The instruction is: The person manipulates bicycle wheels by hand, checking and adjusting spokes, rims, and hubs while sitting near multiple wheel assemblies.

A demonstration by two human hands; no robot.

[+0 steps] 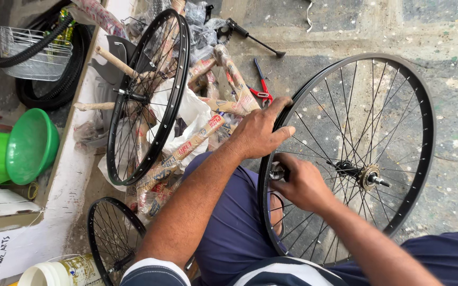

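Observation:
A black spoked bicycle wheel stands upright between my legs, its hub and axle at the centre. My left hand grips the rim at its upper left edge. My right hand is closed on a small silvery tool held against the rim's inner side, just under the left hand. My knee in blue shorts rests against the wheel.
A second black wheel leans on a paper-wrapped bicycle frame to the left. A third wheel lies lower left. Red-handled pliers and a kickstand lie on the stone floor. Green buckets and a wire basket sit far left.

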